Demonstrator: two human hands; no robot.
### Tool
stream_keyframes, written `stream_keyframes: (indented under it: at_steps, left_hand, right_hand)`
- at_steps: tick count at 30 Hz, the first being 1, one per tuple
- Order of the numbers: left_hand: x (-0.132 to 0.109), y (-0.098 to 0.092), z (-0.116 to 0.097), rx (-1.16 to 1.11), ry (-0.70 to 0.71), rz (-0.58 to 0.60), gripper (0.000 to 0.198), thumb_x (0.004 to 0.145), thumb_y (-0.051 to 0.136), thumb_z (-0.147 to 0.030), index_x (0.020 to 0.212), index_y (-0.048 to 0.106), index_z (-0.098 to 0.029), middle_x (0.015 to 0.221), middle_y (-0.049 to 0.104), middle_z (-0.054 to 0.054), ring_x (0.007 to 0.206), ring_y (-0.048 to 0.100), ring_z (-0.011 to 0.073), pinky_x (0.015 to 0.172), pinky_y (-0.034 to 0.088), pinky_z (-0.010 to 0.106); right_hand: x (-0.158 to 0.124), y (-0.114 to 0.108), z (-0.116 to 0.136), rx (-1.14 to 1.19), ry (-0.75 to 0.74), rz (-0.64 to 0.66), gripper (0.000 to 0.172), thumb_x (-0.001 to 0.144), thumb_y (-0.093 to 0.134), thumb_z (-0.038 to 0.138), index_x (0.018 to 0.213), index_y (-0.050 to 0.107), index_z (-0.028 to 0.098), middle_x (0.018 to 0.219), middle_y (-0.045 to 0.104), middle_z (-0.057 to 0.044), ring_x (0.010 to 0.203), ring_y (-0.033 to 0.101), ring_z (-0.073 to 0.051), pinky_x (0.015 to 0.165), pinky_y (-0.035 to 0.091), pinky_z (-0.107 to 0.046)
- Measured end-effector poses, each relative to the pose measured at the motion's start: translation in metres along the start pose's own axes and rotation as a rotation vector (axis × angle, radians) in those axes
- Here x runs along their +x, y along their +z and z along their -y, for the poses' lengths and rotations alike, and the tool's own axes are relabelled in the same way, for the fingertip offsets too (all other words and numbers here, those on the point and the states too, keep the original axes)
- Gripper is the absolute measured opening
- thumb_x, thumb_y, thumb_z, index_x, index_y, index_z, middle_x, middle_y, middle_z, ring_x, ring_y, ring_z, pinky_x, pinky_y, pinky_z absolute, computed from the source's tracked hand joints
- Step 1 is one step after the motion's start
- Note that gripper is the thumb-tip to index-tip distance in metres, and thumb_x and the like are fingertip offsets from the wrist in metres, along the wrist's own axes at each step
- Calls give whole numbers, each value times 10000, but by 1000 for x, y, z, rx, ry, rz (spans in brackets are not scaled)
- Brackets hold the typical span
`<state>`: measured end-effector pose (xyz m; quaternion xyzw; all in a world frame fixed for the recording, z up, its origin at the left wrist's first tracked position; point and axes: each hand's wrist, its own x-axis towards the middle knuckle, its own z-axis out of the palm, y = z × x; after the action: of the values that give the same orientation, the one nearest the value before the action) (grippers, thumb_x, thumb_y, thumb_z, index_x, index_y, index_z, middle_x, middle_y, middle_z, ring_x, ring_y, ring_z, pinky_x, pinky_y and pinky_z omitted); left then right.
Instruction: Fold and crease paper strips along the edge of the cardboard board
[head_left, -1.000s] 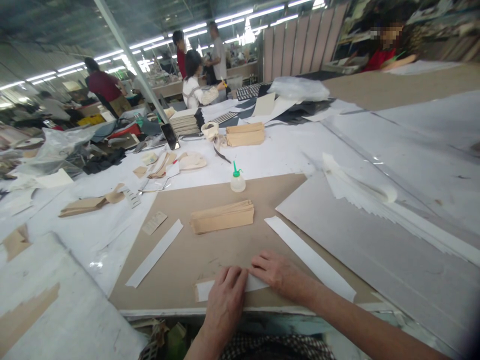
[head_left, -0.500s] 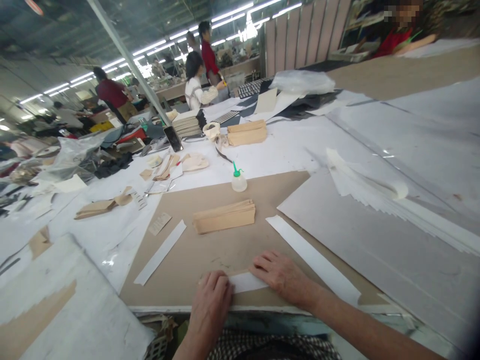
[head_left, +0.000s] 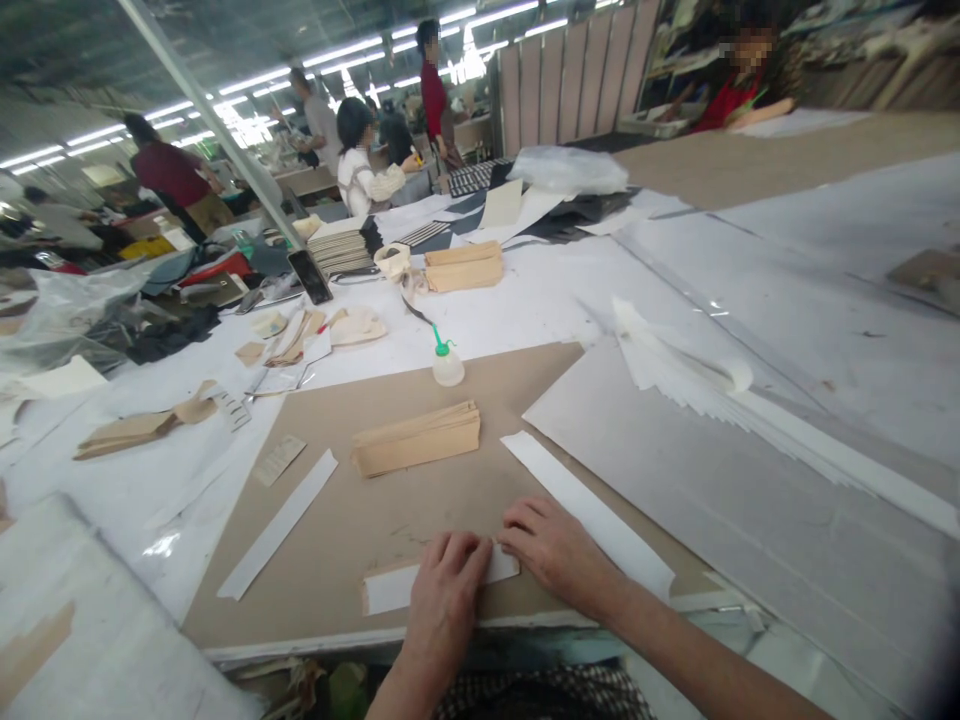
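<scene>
Both my hands lie flat on a short white paper strip point(head_left: 386, 590) near the front edge of a brown cardboard sheet point(head_left: 360, 520). My left hand point(head_left: 448, 598) covers the strip's middle, fingers stretched out. My right hand point(head_left: 551, 550) presses the strip's right end, fingers spread. Behind my hands sits a stack of tan strips point(head_left: 416, 440). A long white strip point(head_left: 589, 512) lies to the right and another white strip point(head_left: 279, 522) to the left.
A small glue bottle with a green nozzle point(head_left: 448, 362) stands at the cardboard's far edge. A grey board point(head_left: 712, 480) carries a fanned pile of white strips point(head_left: 690, 375) on the right. Tan stacks, fabric pieces and a phone point(head_left: 310, 276) lie farther back. Several people work at distant tables.
My left hand slid left along the strip, then back right toward my right hand. The view shifted, so everything sits a little further left.
</scene>
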<state>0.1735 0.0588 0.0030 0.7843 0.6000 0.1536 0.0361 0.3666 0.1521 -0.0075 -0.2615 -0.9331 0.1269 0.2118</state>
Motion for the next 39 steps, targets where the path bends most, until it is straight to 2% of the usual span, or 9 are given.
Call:
stream_keyframes:
  at_steps: [3, 6, 10, 13, 17, 21, 25, 29, 39]
  left_hand:
    - [3, -2, -1, 4, 38, 21, 340, 924, 516, -71, 1218, 606, -216, 1080, 643, 69, 963, 564, 231, 830, 546, 371]
    - [11, -2, -1, -97, 0, 17, 229, 961, 498, -123, 1124, 632, -212, 1042, 635, 64, 933, 566, 213, 836, 544, 360]
    - [19, 8, -2, -159, -18, -62, 192, 985, 496, -180, 1108, 639, -209, 1022, 628, 63, 913, 569, 199, 825, 543, 346]
    - [20, 14, -2, -145, 17, -101, 182, 984, 499, -187, 1075, 656, -203, 987, 631, 64, 902, 574, 200, 807, 547, 341]
    - [22, 12, 0, -152, 29, -94, 188, 993, 481, -213, 1024, 666, -208, 974, 642, 66, 906, 600, 202, 813, 556, 347]
    - [32, 7, -1, -225, 16, -56, 175, 980, 507, -224, 1061, 663, -217, 1007, 656, 68, 919, 627, 200, 822, 565, 349]
    - [40, 9, -4, -303, 16, -31, 168, 977, 518, -231, 1036, 675, -220, 986, 659, 55, 907, 630, 183, 813, 563, 326]
    - [39, 12, -5, -202, 105, -41, 202, 977, 493, -179, 1052, 677, -213, 976, 654, 59, 903, 604, 194, 808, 556, 339]
    - [27, 5, -12, 179, 324, 71, 313, 938, 479, -105, 1223, 606, -132, 1080, 646, 102, 939, 591, 232, 829, 565, 373]
  right_hand:
    - [0, 3, 4, -73, -57, -16, 81, 932, 653, 186, 1011, 666, 173, 1025, 647, -62, 1039, 531, -245, 933, 427, -410]
    - [0, 1, 12, -145, -66, -17, 140, 940, 623, 160, 1075, 653, 140, 1090, 653, -91, 1118, 520, -274, 981, 409, -443]
    - [-8, -5, 24, -160, 80, -53, 188, 937, 567, 114, 1095, 654, 167, 1270, 622, -110, 1242, 465, -306, 1041, 360, -499]
    - [-21, -5, 36, -130, 209, -93, 309, 915, 536, 85, 1194, 624, 185, 1381, 559, -121, 1261, 445, -312, 1046, 347, -514]
    - [-38, 6, 52, -110, 350, -151, 345, 929, 551, 128, 1268, 591, 182, 1208, 634, -126, 1079, 526, -294, 954, 403, -480]
    - [-44, 17, 60, -149, 404, -162, 329, 929, 562, 139, 1254, 599, 177, 1187, 637, -125, 1090, 529, -296, 969, 406, -481]
    - [-43, 16, 60, -154, 415, -171, 339, 919, 597, 145, 1254, 606, 197, 1187, 640, -102, 1085, 541, -280, 969, 411, -457]
    - [-43, 12, 61, -117, 423, -171, 362, 914, 605, 134, 1271, 602, 200, 1188, 646, -92, 1077, 544, -278, 969, 414, -450]
    - [-44, 9, 58, 41, 426, -245, 314, 916, 526, 79, 1185, 639, 195, 1172, 656, -79, 1081, 557, -269, 978, 441, -447]
